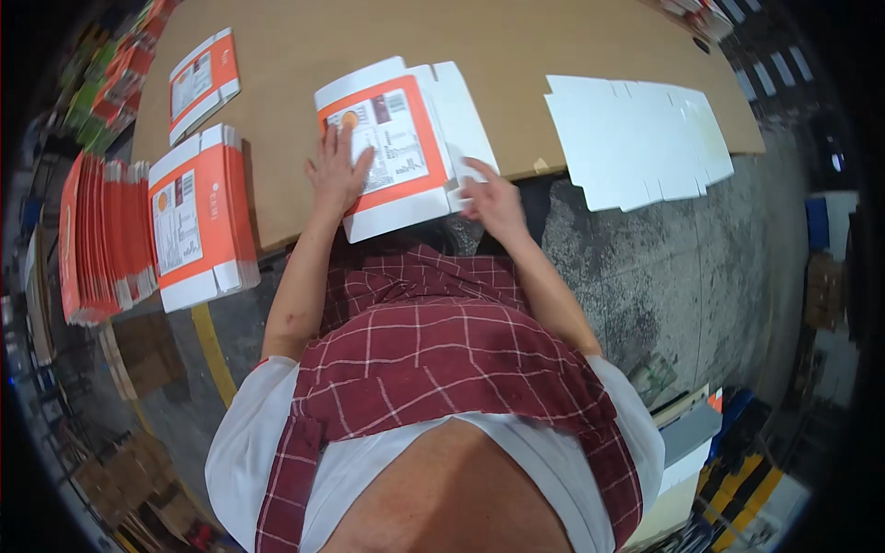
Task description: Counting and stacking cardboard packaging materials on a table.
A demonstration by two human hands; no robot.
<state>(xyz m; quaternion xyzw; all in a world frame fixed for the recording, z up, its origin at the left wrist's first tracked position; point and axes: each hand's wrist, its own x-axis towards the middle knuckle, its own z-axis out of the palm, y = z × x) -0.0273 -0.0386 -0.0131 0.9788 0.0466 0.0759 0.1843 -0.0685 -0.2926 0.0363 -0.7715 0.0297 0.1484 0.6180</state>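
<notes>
A flat orange-and-white carton (pixel 398 205) with a printed label lies in front of me at the table's near edge, its white side flaps spread to the right. My left hand (pixel 339 170) rests on its printed face, fingers apart and flat. At the carton's right edge, my right hand (pixel 496 201) is closed on a white flap, its fingers bent and slightly blurred. To the right, flat white carton blanks (pixel 641 143) lie with their plain side up, jutting past the table edge.
A stack of orange-and-white cartons (pixel 198 217) sits at the left, beside a row of upright orange cartons (pixel 100 235). Another carton (pixel 203 83) lies farther back on the brown tabletop (pixel 498 37). A grey concrete floor (pixel 659 276) shows below the table's edge.
</notes>
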